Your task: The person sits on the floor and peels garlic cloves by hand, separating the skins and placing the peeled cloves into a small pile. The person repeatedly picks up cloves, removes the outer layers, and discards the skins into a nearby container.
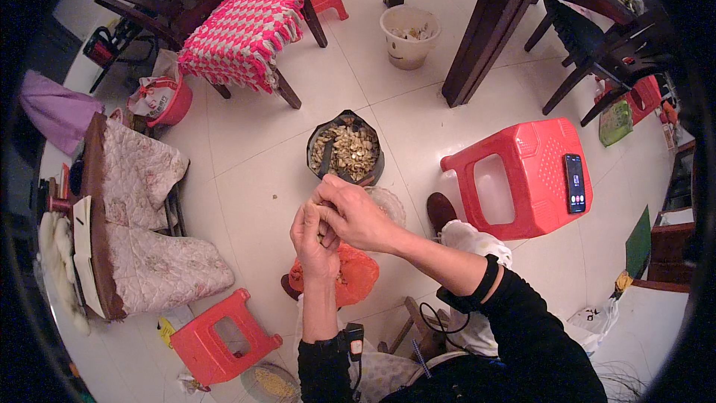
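My left hand [318, 252] and my right hand [352, 210] meet at the fingertips, pinching a small pale object that the fingers mostly hide. Just beyond them on the floor, a dark many-sided bin [377, 170] holds a heap of tan pieces that look like peanut shells [355, 151]. A clear glass bowl [396, 204] sits partly behind my right hand; its contents are hard to make out. Under my left wrist lies an orange-red plastic bag [361, 277], its mouth open with small pieces inside.
To the right, a red plastic stool [526, 179] carries a phone [574, 182] with a lit screen. Another red stool [218, 338] and a basin [268, 383] of small yellowish pieces are at lower left. Ahead stand a cream waste bin [411, 39], a cushioned chair [240, 39] and a table leg [486, 28].
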{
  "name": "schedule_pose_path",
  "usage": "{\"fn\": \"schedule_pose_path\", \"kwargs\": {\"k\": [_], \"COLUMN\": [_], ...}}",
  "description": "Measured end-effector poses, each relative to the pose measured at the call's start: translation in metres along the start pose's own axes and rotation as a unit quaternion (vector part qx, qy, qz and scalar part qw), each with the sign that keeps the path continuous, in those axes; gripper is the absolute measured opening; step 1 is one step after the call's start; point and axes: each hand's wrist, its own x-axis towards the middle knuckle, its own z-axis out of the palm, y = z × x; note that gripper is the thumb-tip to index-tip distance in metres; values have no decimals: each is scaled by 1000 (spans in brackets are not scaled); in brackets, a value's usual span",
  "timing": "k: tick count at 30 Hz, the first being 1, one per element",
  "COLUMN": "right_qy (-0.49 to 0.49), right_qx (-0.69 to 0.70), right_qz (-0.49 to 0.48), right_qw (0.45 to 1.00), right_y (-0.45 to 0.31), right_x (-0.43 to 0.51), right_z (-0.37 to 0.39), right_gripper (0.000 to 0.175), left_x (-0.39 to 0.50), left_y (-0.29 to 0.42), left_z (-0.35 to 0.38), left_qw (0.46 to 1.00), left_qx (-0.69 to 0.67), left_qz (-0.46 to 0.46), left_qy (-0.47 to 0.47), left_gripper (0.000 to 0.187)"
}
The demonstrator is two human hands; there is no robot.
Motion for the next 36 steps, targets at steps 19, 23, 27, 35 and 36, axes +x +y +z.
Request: {"fn": "schedule_pose_path", "kwargs": {"k": [19, 23, 27, 35, 36], "right_qy": [36, 94, 130, 103, 99], "right_qx": [219, 141, 119, 118, 125], "right_qz": [159, 115, 87, 56, 56], "right_qw": [962, 979, 981, 986, 986], "right_y": [7, 5, 4, 13, 13], "right_x": [-5, -9, -13, -11, -12], "right_z": [-4, 6, 16, 27, 29], "right_gripper": [26, 24, 24, 22, 22], "left_x": [-5, -5, -6, -4, -4], "left_y": [-5, -10, -14, -11, -12], "left_z": [9, 8, 10, 5, 7], "left_qw": [1000, 998, 987, 968, 972], "left_qx": [-14, 62, 130, 208, 175], "left_qz": [-9, 14, 78, 86, 117], "left_qy": [-3, 16, 50, 111, 107], "left_gripper": [30, 33, 34, 38, 38]}}
